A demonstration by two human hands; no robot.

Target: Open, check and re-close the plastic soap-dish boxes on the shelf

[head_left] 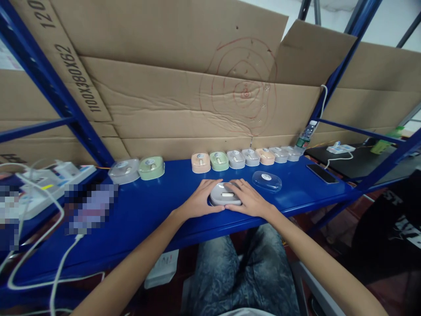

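Observation:
A rounded grey box (217, 192) with a short white bar on top sits near the front edge of the blue table. My left hand (200, 200) curves around its left side, thumb along the near edge. From the right, my right hand (252, 201) grips the same box, with fingers over its far top and the thumb at the front. Just beyond my right hand lies a clear plastic lid (267, 181) with a round white sticker.
Behind my hands stands a row of similar boxes, among them a peach one (200, 163) and a green one (219, 161). A water bottle (305, 137) and a dark phone (321, 173) are at right. A power strip (82, 172) and white cables (59, 263) occupy the left.

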